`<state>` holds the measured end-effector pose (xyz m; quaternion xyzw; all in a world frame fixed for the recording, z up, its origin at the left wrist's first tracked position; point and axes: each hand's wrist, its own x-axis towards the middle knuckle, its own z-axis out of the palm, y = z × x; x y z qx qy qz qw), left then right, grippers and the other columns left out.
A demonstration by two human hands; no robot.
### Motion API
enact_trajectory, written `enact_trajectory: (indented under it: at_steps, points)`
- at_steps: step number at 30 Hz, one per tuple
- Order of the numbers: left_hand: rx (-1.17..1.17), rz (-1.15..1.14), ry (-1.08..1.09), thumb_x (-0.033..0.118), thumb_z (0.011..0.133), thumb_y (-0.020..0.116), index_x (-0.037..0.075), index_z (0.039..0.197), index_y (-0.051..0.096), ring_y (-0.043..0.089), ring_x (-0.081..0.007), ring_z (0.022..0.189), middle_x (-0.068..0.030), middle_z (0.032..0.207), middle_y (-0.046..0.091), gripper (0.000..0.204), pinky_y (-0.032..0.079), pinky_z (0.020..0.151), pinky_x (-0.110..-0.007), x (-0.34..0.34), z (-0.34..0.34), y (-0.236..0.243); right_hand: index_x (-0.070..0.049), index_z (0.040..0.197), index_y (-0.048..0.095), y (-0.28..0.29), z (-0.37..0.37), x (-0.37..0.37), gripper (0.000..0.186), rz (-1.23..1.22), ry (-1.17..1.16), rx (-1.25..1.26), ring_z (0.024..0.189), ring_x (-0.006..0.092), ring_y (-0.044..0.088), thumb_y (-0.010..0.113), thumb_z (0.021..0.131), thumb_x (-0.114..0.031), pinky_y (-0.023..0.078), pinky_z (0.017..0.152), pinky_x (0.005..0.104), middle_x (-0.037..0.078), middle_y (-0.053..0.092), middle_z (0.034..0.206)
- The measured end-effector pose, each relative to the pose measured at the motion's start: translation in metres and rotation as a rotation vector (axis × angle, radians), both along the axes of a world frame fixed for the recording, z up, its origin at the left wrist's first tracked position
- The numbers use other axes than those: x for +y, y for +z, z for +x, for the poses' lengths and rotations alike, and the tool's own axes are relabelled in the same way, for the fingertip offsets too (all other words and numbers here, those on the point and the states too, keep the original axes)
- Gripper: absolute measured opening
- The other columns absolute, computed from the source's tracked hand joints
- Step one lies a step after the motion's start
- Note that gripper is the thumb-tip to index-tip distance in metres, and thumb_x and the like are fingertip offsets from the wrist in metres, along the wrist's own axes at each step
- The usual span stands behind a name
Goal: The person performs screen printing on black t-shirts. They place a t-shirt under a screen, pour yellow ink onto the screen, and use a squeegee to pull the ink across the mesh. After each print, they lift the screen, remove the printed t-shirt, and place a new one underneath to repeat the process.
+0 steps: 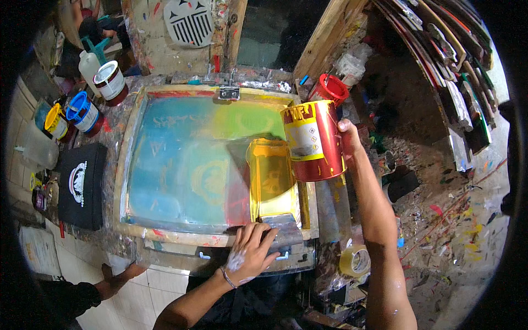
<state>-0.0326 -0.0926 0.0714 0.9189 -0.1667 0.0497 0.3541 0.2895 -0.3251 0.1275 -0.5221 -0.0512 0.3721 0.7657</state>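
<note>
My right hand (350, 140) grips the side of a red paint can (312, 140) with yellow drips round its rim. The can stands above the right side of a wood-framed printing screen (187, 165), slightly tilted. Below it, thick yellow ink (269, 165) covers a strip of the mesh; whether any is pouring is hidden. My left hand (250, 250) lies with fingers apart over the frame's front rail. Its fingertips touch the end of a dark, ink-stained flat strip (283, 230), perhaps a squeegee, at the screen's near right corner.
A metal hinge clamp (229, 93) holds the screen's far edge. Left stand white (110, 82), blue (84, 111) and yellow (55, 121) ink tubs beside a black printed cloth (82, 187). A red tub (331, 89) and tape roll (355, 260) sit right. Another person's arm (118, 283) shows lower left.
</note>
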Motion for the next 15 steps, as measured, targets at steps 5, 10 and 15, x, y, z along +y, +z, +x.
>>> enact_trajectory:
  at_steps: [5,10,15]
  points:
    - [-0.026,-0.006,0.014,0.030,0.082,0.081,0.003,0.131,0.059,0.050,-0.0334,0.118,-0.0150,0.124,0.054,0.059,0.041,0.096,-0.047,0.000,0.001,-0.001,-0.006,0.142,0.053,0.005,-0.027,0.004,0.087,0.158,-0.064,-0.221,0.118,0.0297,0.065,0.080,0.065,-0.037,0.054,0.099,0.0499,0.011,0.065,0.132]
    - [-0.004,0.014,0.009,0.030,0.080,0.083,0.004,0.128,0.062,0.051,-0.0328,0.116,-0.0145,0.122,0.055,0.058,0.041,0.095,-0.047,0.003,0.002,-0.002,-0.001,0.145,0.043,0.017,-0.051,0.009,0.090,0.267,-0.288,-0.481,0.123,0.0296,0.063,0.086,0.069,-0.021,0.049,0.109,0.0483,0.013,0.060,0.139]
    - [-0.034,0.015,0.016,0.028,0.079,0.084,0.002,0.127,0.063,0.050,-0.0350,0.116,-0.0147,0.121,0.055,0.058,0.041,0.097,-0.048,0.002,0.002,-0.001,0.000,0.143,0.046,0.041,-0.066,-0.025,0.079,0.082,-0.593,-0.668,0.120,0.0244,0.062,0.083,0.072,-0.008,0.048,0.108,0.0401,0.010,0.062,0.133]
